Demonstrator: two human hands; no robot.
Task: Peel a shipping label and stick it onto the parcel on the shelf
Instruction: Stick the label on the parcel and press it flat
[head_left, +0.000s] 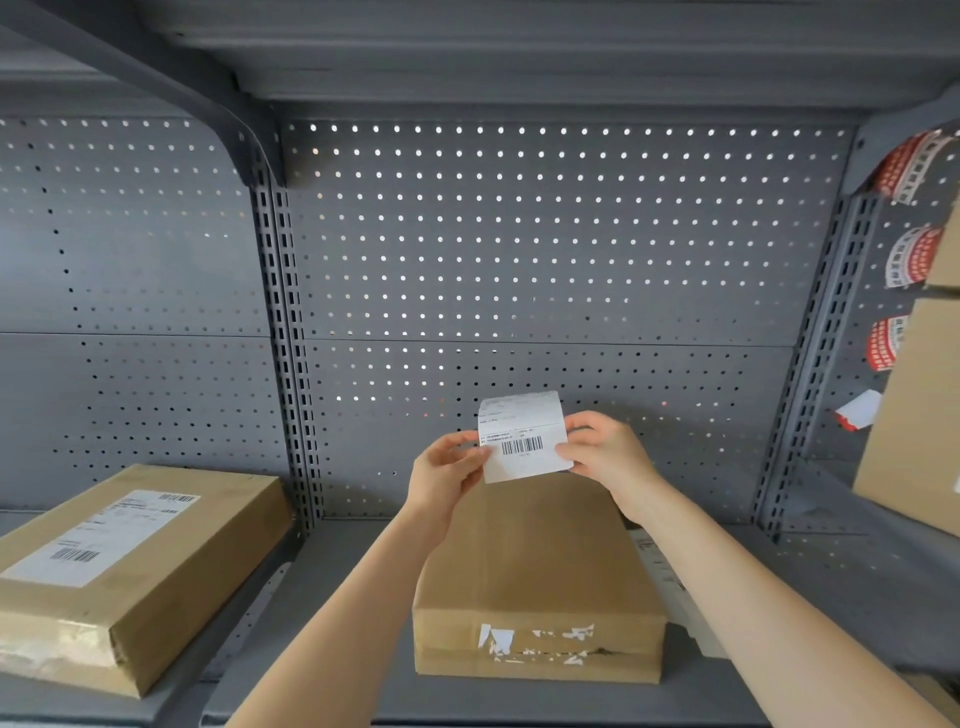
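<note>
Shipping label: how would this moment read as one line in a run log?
stage: peeling | shipping label: held above parcel | left hand, right hand: pinching label edges | parcel top: bare

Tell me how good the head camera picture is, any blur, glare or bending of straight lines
Head view: wide-angle bending bows the shelf uprights and tilts the left parcel. Light shines through the pegboard holes as bright dots. The shipping label, held in the left hand and right hand, shows its barcode, but the small print is too soft to read. The middle parcel is evenly lit, without glare.
</note>
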